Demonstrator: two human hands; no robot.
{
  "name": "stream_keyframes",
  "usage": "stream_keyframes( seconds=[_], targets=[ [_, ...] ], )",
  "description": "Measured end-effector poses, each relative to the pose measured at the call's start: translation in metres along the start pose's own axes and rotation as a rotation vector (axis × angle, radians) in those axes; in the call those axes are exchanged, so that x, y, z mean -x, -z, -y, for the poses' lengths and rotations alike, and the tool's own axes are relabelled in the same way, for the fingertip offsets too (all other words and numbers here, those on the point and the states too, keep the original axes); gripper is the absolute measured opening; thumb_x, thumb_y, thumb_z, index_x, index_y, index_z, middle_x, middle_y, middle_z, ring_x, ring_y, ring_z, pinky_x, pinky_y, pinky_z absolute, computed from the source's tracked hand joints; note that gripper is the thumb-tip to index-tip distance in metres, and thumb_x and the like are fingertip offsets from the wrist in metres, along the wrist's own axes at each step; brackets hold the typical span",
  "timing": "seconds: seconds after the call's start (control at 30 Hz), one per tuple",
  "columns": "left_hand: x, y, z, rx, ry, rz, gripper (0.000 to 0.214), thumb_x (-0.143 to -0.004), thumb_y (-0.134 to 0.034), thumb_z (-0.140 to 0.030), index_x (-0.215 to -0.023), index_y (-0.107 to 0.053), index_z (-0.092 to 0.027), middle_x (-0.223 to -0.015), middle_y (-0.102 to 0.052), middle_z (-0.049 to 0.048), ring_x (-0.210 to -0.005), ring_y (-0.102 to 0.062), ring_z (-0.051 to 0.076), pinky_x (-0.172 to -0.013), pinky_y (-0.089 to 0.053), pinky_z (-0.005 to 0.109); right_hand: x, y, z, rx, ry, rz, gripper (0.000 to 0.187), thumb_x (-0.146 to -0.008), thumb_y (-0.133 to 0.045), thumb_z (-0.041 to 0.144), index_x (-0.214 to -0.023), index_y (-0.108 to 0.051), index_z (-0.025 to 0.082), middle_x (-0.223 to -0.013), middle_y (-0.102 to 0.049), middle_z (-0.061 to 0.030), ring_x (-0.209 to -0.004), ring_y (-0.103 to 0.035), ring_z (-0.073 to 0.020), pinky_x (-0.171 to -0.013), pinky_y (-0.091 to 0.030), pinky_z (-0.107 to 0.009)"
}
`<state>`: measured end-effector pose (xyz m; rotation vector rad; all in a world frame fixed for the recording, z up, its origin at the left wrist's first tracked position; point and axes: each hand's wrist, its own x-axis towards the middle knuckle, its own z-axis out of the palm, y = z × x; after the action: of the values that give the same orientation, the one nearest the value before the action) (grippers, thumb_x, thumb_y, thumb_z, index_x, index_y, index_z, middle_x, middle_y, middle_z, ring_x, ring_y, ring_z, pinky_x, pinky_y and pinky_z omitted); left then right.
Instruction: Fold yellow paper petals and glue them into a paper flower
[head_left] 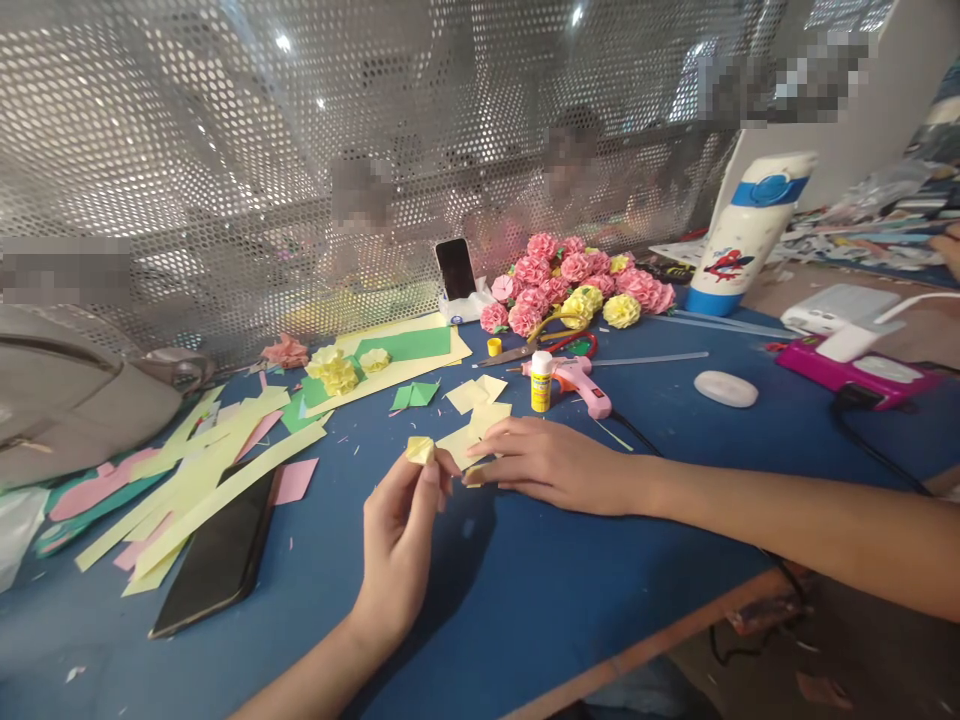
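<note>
My left hand [397, 525] is raised above the blue table [525, 570], its fingertips pinched on a small folded yellow paper piece [419, 449]. My right hand [547, 462] lies on the table just to the right, fingers pressed on loose yellow paper squares [480, 405], with a small yellow piece under its fingertips. The two hands are a few centimetres apart.
A black phone [217, 555] and yellow, pink and green paper strips [202, 470] lie at left. Behind are a glue bottle [541, 381], pink glue gun [581, 381], scissors [547, 347], paper flowers [570, 285], a propped phone [455, 268], a white bottle [746, 235] and a perforated metal screen.
</note>
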<state>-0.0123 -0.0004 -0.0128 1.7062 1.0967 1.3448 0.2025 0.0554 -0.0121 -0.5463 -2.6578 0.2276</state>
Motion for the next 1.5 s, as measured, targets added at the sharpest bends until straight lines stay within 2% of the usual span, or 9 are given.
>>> stream_keyframes(
  seconds=[0.1,0.2,0.4,0.57,0.67,0.83,0.93,1.33,1.5],
  targets=[
    [-0.003,0.000,0.002,0.044,0.039,-0.018,0.028,-0.101,-0.045,-0.034,-0.082,-0.058,-0.018,-0.076,-0.050,-0.0022,-0.067,-0.041,0.011,-0.064,-0.035,0.023,0.000,-0.006,-0.001,0.008,0.033,0.027,0.026,-0.100,-0.048,0.017,-0.118,-0.067,0.020,-0.123,-0.065,-0.0068,-0.115,-0.054,-0.0217,-0.098,-0.043,-0.039],
    [-0.005,-0.001,0.004,0.061,0.048,-0.016,0.028,-0.101,-0.045,-0.034,-0.082,-0.057,-0.018,-0.078,-0.050,-0.0024,-0.068,-0.042,0.011,-0.065,-0.035,0.023,0.000,-0.009,-0.003,-0.046,0.034,-0.025,0.021,-0.099,-0.052,0.018,-0.111,-0.069,0.019,-0.111,-0.070,-0.0055,-0.105,-0.058,-0.0200,-0.091,-0.045,-0.036],
    [-0.005,-0.001,0.002,0.040,0.076,0.062,0.026,-0.101,-0.046,-0.035,-0.085,-0.059,-0.019,-0.075,-0.052,-0.0025,-0.069,-0.045,0.012,-0.068,-0.036,0.023,-0.001,0.000,0.004,-0.347,-0.132,-0.158,0.006,-0.092,-0.064,0.018,-0.096,-0.068,0.017,-0.094,-0.071,-0.0027,-0.091,-0.063,-0.0158,-0.085,-0.047,-0.029],
    [-0.005,-0.003,0.000,-0.026,0.100,0.186,0.029,-0.101,-0.044,-0.036,-0.084,-0.059,-0.018,-0.075,-0.054,-0.0015,-0.072,-0.049,0.013,-0.069,-0.039,0.023,0.000,0.005,0.009,-0.591,-0.339,-0.305,0.005,-0.087,-0.066,0.017,-0.092,-0.065,0.017,-0.092,-0.068,-0.0002,-0.080,-0.062,-0.0117,-0.069,-0.047,-0.022],
    [-0.006,-0.004,-0.001,-0.116,0.053,0.255,0.027,-0.101,-0.043,-0.032,-0.084,-0.060,-0.019,-0.080,-0.056,-0.0005,-0.076,-0.052,0.014,-0.072,-0.040,0.023,0.000,0.005,0.009,-0.694,-0.389,-0.331,0.003,-0.088,-0.064,0.019,-0.090,-0.063,0.017,-0.092,-0.066,-0.0004,-0.080,-0.061,-0.0113,-0.071,-0.048,-0.021],
    [-0.006,-0.008,-0.006,-0.197,-0.061,0.423,0.023,-0.100,-0.043,-0.022,-0.092,-0.065,-0.020,-0.108,-0.060,0.0048,-0.099,-0.057,0.017,-0.089,-0.042,0.025,0.000,0.003,0.009,-0.806,-0.455,-0.357,0.011,-0.088,-0.067,0.026,-0.092,-0.061,0.017,-0.091,-0.066,-0.0007,-0.081,-0.064,-0.0118,-0.073,-0.051,-0.022],
    [-0.006,-0.009,-0.007,-0.215,-0.097,0.497,0.025,-0.100,-0.041,-0.019,-0.099,-0.066,-0.021,-0.111,-0.061,0.0060,-0.100,-0.058,0.018,-0.089,-0.043,0.026,-0.001,0.000,0.010,-0.833,-0.457,-0.350,0.017,-0.085,-0.071,0.030,-0.092,-0.063,0.017,-0.091,-0.067,-0.0011,-0.081,-0.065,-0.0126,-0.073,-0.052,-0.023],
    [-0.003,-0.010,-0.009,-0.265,-0.167,0.520,0.024,-0.098,-0.040,-0.018,-0.097,-0.064,-0.018,-0.094,-0.060,0.0055,-0.088,-0.057,0.017,-0.086,-0.045,0.027,-0.002,-0.003,0.017,-0.894,-0.440,-0.388,0.029,-0.077,-0.078,0.039,-0.083,-0.061,0.017,-0.080,-0.063,0.0005,-0.072,-0.060,-0.0123,-0.067,-0.049,-0.024],
    [-0.003,-0.009,-0.009,-0.257,-0.165,0.512,0.023,-0.099,-0.040,-0.019,-0.096,-0.063,-0.018,-0.092,-0.060,0.0048,-0.085,-0.056,0.016,-0.086,-0.045,0.026,-0.002,0.001,0.021,-0.940,-0.435,-0.380,0.027,-0.082,-0.074,0.040,-0.082,-0.063,0.016,-0.077,-0.065,0.0002,-0.066,-0.061,-0.0115,-0.064,-0.050,-0.024]
  ],
)
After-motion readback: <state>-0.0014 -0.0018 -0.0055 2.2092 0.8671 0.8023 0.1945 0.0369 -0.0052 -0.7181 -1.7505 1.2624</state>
